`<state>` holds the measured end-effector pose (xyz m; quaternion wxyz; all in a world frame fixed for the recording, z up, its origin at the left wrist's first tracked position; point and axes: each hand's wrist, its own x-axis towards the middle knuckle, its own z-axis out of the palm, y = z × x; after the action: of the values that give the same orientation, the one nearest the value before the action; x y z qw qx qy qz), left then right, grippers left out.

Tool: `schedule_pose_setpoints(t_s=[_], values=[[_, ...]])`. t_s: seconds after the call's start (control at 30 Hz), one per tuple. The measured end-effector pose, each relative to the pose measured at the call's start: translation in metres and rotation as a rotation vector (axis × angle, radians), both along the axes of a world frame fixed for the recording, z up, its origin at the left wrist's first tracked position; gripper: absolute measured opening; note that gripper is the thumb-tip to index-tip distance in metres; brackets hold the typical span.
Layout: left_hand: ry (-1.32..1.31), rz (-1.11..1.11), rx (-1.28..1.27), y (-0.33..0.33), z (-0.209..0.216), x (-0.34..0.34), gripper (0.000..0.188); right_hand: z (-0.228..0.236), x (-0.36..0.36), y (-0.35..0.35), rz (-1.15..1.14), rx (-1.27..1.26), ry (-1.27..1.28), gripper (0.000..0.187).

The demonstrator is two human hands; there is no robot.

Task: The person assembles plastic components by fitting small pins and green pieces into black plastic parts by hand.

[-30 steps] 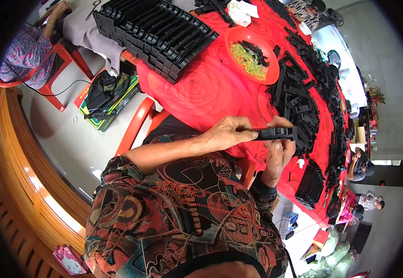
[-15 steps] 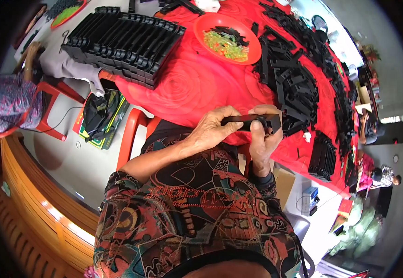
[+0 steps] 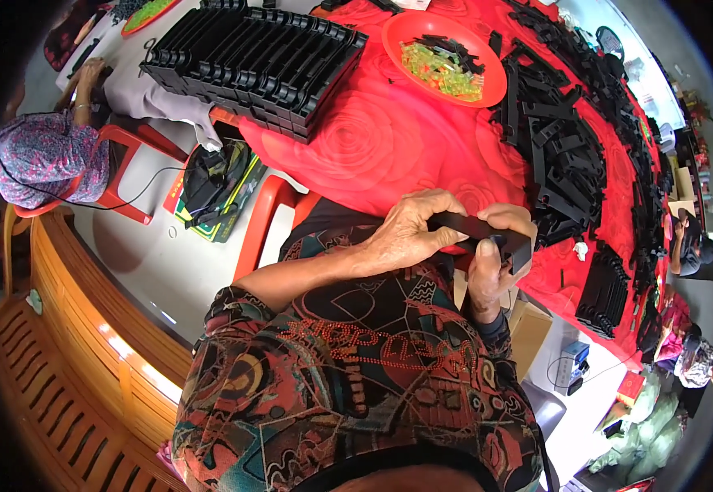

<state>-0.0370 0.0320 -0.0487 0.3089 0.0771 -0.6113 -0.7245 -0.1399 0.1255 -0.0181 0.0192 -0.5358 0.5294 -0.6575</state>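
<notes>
The black moulded plastic bar (image 3: 478, 229) was held up in both hands, on the person's side of the red bowl (image 3: 430, 22), a little to the bowl's right and well apart from it. The left hand (image 3: 412, 231) pinched its left end between thumb and fingers; the right hand (image 3: 486, 279) gripped the other end, thumb pressed to the near face and fingers wrapped round the far side. The bar was probably light and stiff, with a smooth, slightly slippery face; any thin tabs might have been fragile, though the fingers hid too much to tell. Its ends and long sides seemed the surest places to hold. Rose-patterned tablecloth (image 3: 356, 156) stretched from the bowl toward the hands, giving room for small turns of the bar. Left of the bowl, a tall stack of ribbed black parts (image 3: 250, 74) presented hard edges; right of the bowl and nearer the person, a jumbled heap of black strips (image 3: 565, 164) narrowed the room on that side. The table's near edge, on the bowl's near side, was partly hidden by the forearms.
</notes>
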Motion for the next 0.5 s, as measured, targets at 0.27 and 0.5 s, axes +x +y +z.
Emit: schedule_pose_setpoints(t_s=[0.27, 0.5], values=[[0.045, 0.071, -0.291, -0.001, 0.003, 0.004, 0.023, 0.003, 0.000, 0.009, 0.011, -0.049, 0.161, 0.030], [0.096, 0.074, -0.349, 0.000, 0.010, 0.005, 0.025, 0.004, 0.006, 0.013, 0.028, -0.068, 0.159, 0.026]])
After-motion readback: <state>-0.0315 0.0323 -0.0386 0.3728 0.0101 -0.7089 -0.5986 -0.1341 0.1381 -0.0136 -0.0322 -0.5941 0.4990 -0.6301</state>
